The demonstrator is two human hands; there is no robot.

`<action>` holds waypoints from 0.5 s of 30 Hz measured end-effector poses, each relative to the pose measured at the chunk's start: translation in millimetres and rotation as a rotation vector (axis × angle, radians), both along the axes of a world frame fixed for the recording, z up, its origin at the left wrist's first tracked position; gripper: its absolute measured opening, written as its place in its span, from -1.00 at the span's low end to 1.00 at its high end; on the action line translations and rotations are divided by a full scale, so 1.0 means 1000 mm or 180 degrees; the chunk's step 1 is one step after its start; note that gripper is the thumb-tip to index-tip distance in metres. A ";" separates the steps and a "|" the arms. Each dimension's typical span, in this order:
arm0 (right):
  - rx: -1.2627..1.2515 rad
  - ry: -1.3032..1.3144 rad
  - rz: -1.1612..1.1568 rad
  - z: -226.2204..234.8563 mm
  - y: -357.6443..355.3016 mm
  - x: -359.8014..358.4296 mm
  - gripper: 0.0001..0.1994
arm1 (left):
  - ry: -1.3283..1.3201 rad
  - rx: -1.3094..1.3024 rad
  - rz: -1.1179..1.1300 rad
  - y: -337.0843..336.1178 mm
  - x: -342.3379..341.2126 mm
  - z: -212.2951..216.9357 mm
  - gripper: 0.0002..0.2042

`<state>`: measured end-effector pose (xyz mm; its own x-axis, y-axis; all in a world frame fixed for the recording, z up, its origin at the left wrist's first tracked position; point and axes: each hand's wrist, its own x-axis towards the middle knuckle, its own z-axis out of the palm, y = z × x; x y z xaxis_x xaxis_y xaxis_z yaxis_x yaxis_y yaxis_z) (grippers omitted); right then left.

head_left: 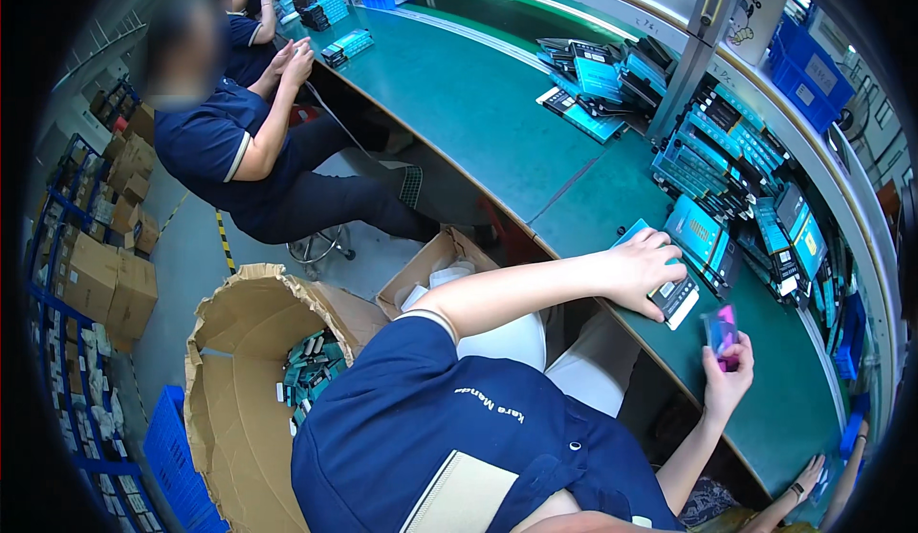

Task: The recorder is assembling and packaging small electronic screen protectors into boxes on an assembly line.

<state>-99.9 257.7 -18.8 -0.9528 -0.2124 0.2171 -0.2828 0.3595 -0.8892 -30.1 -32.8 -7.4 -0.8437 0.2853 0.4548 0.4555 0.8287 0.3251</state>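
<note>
My left hand [645, 272] is bent over a flat teal-and-black package [677, 301] at the near edge of the bench. Its fingers curl round the package and hide its middle. To the right, my right hand [729, 377] pinches a small, flat, shiny piece with pink and blue colours [722, 327], held upright above the bench edge; what kind of thing it is I cannot make out. Just beyond my left hand lies another teal package [701, 234], beside the larger heap.
Packages heap [722, 151] along the far side of the green bench [478, 131], with another pile [602, 79] left of a metal post [698, 45]. A large cardboard bin [244, 390] holding small boxes stands at my left. A co-worker [229, 141] sits further left; another person's hand [811, 476] shows lower right.
</note>
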 end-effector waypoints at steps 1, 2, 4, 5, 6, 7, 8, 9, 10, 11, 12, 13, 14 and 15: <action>0.0416 0.0322 0.0163 0.005 -0.011 0.007 -0.72 | 0.0058 -0.0030 0.0042 0.000 -0.003 0.003 -0.32; 0.0833 0.0646 0.0327 0.009 -0.017 0.011 -0.70 | 0.0064 -0.0027 0.0053 -0.001 -0.003 0.004 -0.32; 0.1019 0.0758 0.0573 0.014 -0.017 0.008 -0.70 | -0.0477 0.0081 0.0178 -0.001 0.001 0.009 -0.24; 0.1074 0.0968 0.0926 0.016 -0.016 0.006 -0.70 | -0.0366 0.0012 0.0217 -0.003 0.003 0.006 -0.17; 0.1126 0.1176 0.1283 0.017 -0.016 0.005 -0.71 | -0.0361 0.0028 0.0226 -0.004 0.004 0.006 -0.17; 0.1106 0.1111 0.1247 0.016 -0.017 0.005 -0.71 | -0.0397 0.0003 0.0259 -0.004 0.005 0.006 -0.18; 0.1120 0.1106 0.1258 0.014 -0.020 0.008 -0.71 | -0.0434 -0.0022 0.0295 -0.004 0.006 0.006 -0.19; 0.0912 0.0746 0.0657 0.014 -0.026 0.013 -0.70 | -0.0413 0.0025 0.0328 -0.003 0.007 0.006 -0.18; 0.0697 0.0397 0.0067 0.014 -0.031 0.015 -0.70 | -0.0409 0.0037 0.0348 -0.003 0.008 0.006 -0.18; 0.0444 0.0206 0.0033 0.012 -0.027 0.011 -0.70 | -0.0409 0.0037 0.0442 -0.001 0.010 0.005 -0.18; 0.0451 0.0210 0.0059 0.012 -0.029 0.012 -0.70 | -0.0411 0.0035 0.0537 0.000 0.012 0.004 -0.17; 0.0813 0.0566 0.0481 0.012 -0.030 0.016 -0.70 | -0.0414 0.0050 0.0544 0.001 0.012 0.004 -0.17; 0.1172 0.0922 0.0907 0.013 -0.030 0.020 -0.70 | -0.0418 0.0028 0.0531 0.002 0.013 0.005 -0.16; 0.1279 0.0836 0.1089 0.020 -0.031 0.019 -0.70 | -0.0421 0.0007 0.0515 0.003 0.013 0.005 -0.16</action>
<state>-80.6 226.4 1.2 -0.7408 -0.6126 0.2755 -0.6345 0.5034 -0.5865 -17.1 -30.0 -2.0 -0.9308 0.1404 0.3374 0.2698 0.8868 0.3752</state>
